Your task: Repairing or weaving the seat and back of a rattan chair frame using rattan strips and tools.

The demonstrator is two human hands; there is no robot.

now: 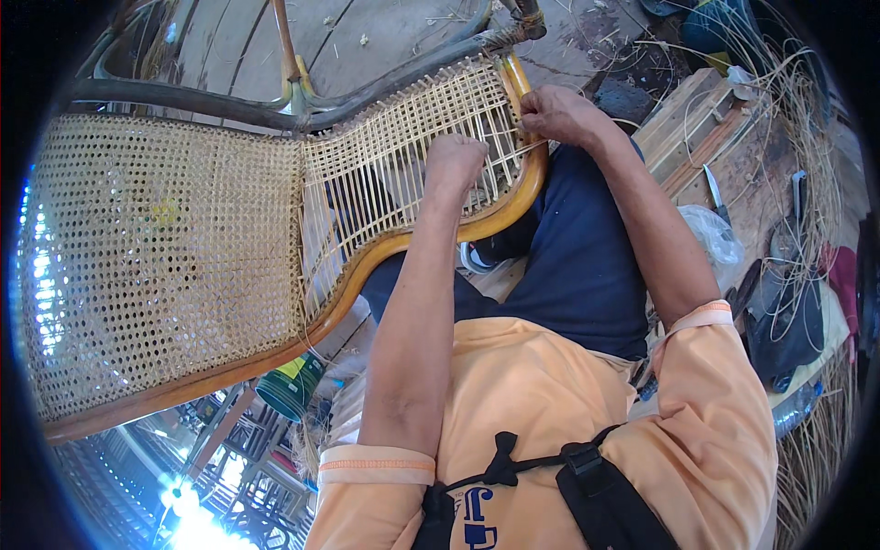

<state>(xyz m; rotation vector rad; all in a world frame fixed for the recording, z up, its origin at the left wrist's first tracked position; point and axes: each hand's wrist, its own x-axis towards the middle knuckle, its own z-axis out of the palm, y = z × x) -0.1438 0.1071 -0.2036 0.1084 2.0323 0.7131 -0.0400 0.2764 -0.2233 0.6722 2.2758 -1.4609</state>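
A chair with a curved wooden frame [367, 252] lies across my lap. Its large panel on the left carries a dense cane mesh [156, 238]. On the narrower section, the cane weave [403, 110] is close along the far side, while the near side shows mostly parallel strands with gaps. Over these strands my left hand [456, 163] is closed, knuckles up; what its fingers hold is hidden. My right hand [557, 115] is closed at the right rim of the frame, fingertips at the weave's edge. A thin strand shows near it, but its grip is too small to make out.
Wooden boards [683, 128] lie at the right, with a knife [713, 188] and a clear plastic bag [710, 234] beside them. Loose cane strands [825, 440] pile along the right edge. A green bucket [291, 385] stands below the chair frame. A dark pole frame [192, 94] runs behind the chair.
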